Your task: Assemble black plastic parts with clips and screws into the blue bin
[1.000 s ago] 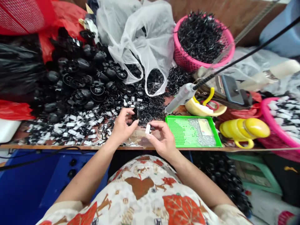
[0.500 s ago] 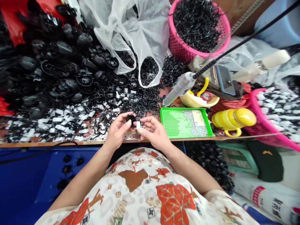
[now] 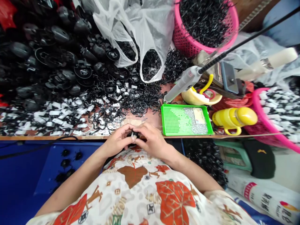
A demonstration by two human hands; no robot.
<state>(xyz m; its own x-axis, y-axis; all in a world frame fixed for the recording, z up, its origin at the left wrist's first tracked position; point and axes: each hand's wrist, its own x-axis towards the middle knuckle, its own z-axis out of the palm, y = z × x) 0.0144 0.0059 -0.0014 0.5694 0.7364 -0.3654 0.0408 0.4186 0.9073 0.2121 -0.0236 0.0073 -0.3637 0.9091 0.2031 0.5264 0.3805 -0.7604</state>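
At the wooden bench edge point(image 3: 70, 137), my left hand point(image 3: 116, 141) and right hand point(image 3: 152, 142) pinch fingertips together on one small black plastic part point(image 3: 134, 135).

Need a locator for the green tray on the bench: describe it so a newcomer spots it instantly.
Start at the pink basket of black clips at the top of the bench, then drop straight down to the bench's near edge. The green tray lies there, right of the right hand. It is the only flat, bright green, perforated thing, with small silver bits inside.

green perforated plastic tray point(image 3: 178, 125): table edge, 3 o'clock of hands | pink basket point(image 3: 187, 47): 12 o'clock of tray | yellow plastic mug point(image 3: 234, 118): 3 o'clock of tray
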